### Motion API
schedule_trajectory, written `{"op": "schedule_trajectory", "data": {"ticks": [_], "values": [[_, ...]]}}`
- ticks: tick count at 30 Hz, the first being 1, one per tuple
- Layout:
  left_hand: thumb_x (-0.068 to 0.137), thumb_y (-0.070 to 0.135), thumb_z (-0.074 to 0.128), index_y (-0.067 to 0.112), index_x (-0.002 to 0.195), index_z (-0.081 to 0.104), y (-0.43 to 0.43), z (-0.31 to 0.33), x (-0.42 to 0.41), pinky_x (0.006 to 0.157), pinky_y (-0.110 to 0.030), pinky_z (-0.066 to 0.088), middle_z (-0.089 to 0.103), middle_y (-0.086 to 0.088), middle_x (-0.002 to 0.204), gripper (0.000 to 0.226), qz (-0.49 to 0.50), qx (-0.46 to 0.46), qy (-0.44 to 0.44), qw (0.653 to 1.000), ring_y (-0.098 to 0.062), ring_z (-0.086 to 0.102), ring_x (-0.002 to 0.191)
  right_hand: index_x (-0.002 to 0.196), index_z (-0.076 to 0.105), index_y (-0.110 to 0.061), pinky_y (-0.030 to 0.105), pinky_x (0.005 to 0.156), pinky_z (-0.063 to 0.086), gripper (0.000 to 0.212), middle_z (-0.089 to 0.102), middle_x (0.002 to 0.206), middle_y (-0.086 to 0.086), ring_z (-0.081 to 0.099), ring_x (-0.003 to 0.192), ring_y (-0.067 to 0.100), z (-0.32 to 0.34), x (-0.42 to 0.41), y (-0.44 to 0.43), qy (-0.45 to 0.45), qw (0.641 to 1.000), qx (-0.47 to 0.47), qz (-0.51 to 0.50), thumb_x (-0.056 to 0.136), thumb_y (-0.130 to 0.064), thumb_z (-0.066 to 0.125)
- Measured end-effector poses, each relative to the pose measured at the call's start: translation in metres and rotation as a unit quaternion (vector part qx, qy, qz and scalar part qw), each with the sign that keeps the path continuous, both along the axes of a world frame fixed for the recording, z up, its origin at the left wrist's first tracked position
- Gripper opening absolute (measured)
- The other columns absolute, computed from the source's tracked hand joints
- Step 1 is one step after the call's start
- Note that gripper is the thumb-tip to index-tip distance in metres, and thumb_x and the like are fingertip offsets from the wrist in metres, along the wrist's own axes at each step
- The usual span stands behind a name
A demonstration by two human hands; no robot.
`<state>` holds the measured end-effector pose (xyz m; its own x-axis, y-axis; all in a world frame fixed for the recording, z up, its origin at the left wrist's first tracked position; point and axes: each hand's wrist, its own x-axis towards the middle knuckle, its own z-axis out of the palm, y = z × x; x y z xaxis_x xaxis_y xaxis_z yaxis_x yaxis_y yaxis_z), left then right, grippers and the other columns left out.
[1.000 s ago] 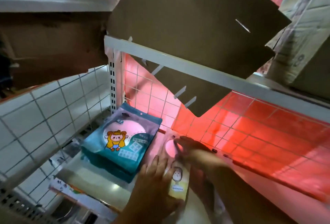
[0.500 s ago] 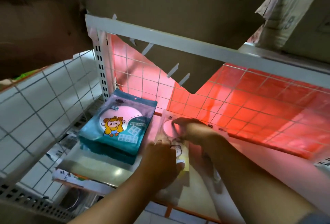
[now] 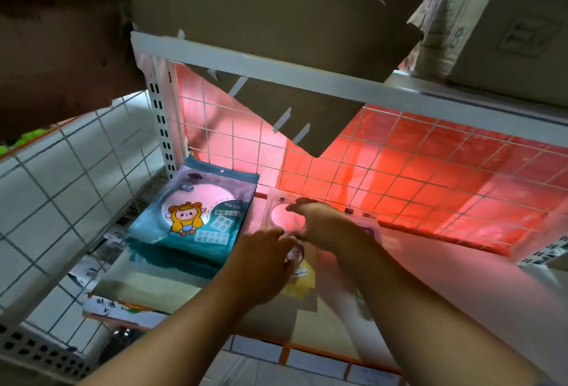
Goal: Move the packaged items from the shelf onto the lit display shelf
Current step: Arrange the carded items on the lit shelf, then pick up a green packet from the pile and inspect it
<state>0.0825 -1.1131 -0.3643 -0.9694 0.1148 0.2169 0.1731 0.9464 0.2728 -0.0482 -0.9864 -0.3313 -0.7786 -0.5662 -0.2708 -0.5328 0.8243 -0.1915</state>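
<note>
A stack of teal packages (image 3: pixel 196 216) with a cartoon girl on top lies at the left end of the lit shelf (image 3: pixel 445 265), which glows red-pink. Just right of it lies a pale pink and yellow package (image 3: pixel 299 278) with a round window, flat on the shelf. My left hand (image 3: pixel 261 265) rests on the package's left side, fingers spread forward. My right hand (image 3: pixel 319 225) lies over its upper part, fingers bent at the round window. Both hands hide much of this package.
A white wire grid (image 3: pixel 399 176) backs the shelf, with red light behind it. A white shelf rail (image 3: pixel 307 78) crosses overhead, carrying a brown cardboard sheet (image 3: pixel 276 16) and a carton (image 3: pixel 507 32). Another wire grid (image 3: pixel 61 185) walls the left side.
The view has tilted, so the shelf sits lower in frame. Both hands stay on the pink and yellow package; the right hand has shifted slightly toward the grid.
</note>
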Motion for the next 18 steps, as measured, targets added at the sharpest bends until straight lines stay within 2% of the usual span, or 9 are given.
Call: {"op": "schedule_trajectory", "data": {"ticks": [2, 5, 8, 11, 14, 15, 18], "values": [[0.1, 0.051, 0.048, 0.037, 0.131, 0.059, -0.003, 0.007, -0.002, 0.09, -0.032, 0.055, 0.069, 0.013, 0.119, 0.035, -0.006, 0.019, -0.014, 1.0, -0.006, 0.065, 0.1, 0.146, 0.048, -0.031, 0.036, 0.112, 0.04, 0.065, 0.045, 0.153, -0.006, 0.048, 0.134, 0.022, 0.008, 0.014, 0.01, 0.004, 0.999, -0.025, -0.021, 0.087, -0.039, 0.074], [0.101, 0.046, 0.052, 0.038, 0.134, 0.059, -0.008, 0.023, -0.01, 0.094, -0.032, 0.052, 0.066, 0.012, 0.13, 0.035, -0.014, 0.04, -0.025, 0.999, -0.01, 0.064, 0.11, 0.14, 0.057, -0.027, 0.032, 0.105, 0.042, 0.055, 0.053, 0.146, -0.003, 0.054, 0.128, 0.021, 0.025, 0.036, 0.031, 0.044, 0.994, -0.098, -0.031, 0.088, -0.033, 0.074], [0.103, 0.043, 0.051, 0.037, 0.136, 0.06, -0.005, 0.053, -0.023, 0.104, -0.036, 0.046, 0.06, 0.01, 0.141, 0.035, -0.043, 0.064, -0.031, 0.997, -0.015, 0.058, 0.125, 0.136, 0.059, -0.03, 0.033, 0.103, 0.042, 0.047, 0.055, 0.143, -0.006, 0.054, 0.126, 0.018, 0.038, 0.045, 0.055, 0.061, 0.986, -0.135, -0.074, 0.09, -0.032, 0.071], [0.101, 0.043, 0.052, 0.041, 0.131, 0.063, 0.008, 0.084, -0.033, 0.101, -0.035, 0.046, 0.064, 0.013, 0.135, 0.031, -0.078, 0.064, -0.012, 0.995, -0.015, 0.061, 0.119, 0.137, 0.058, -0.03, 0.03, 0.109, 0.039, 0.049, 0.055, 0.144, -0.006, 0.051, 0.13, 0.015, 0.053, 0.051, 0.085, 0.088, 0.98, -0.146, -0.097, 0.09, -0.033, 0.071], [0.099, 0.04, 0.059, 0.041, 0.125, 0.067, 0.032, 0.118, -0.039, 0.086, -0.029, 0.047, 0.069, 0.015, 0.124, 0.028, -0.116, 0.071, 0.03, 0.99, -0.011, 0.063, 0.094, 0.137, 0.058, -0.029, 0.03, 0.11, 0.038, 0.048, 0.054, 0.143, -0.007, 0.052, 0.128, 0.013, 0.075, 0.063, 0.118, 0.099, 0.97, -0.185, -0.12, 0.09, -0.029, 0.072], [0.098, 0.038, 0.061, 0.039, 0.125, 0.068, 0.042, 0.126, -0.041, 0.081, -0.027, 0.045, 0.07, 0.015, 0.121, 0.027, -0.132, 0.077, 0.041, 0.987, -0.011, 0.063, 0.092, 0.137, 0.058, -0.029, 0.029, 0.111, 0.037, 0.048, 0.053, 0.144, -0.007, 0.051, 0.129, 0.013, 0.083, 0.067, 0.129, 0.113, 0.967, -0.191, -0.127, 0.09, -0.029, 0.072], [0.096, 0.034, 0.066, 0.037, 0.122, 0.07, 0.076, 0.157, -0.044, 0.083, -0.03, 0.05, 0.071, 0.011, 0.116, 0.027, -0.181, 0.104, 0.067, 0.976, -0.016, 0.067, 0.101, 0.139, 0.057, -0.029, 0.017, 0.108, 0.028, 0.05, 0.05, 0.148, -0.006, 0.045, 0.134, 0.011, 0.112, 0.081, 0.164, 0.158, 0.957, -0.196, -0.144, 0.091, -0.029, 0.071]]}}
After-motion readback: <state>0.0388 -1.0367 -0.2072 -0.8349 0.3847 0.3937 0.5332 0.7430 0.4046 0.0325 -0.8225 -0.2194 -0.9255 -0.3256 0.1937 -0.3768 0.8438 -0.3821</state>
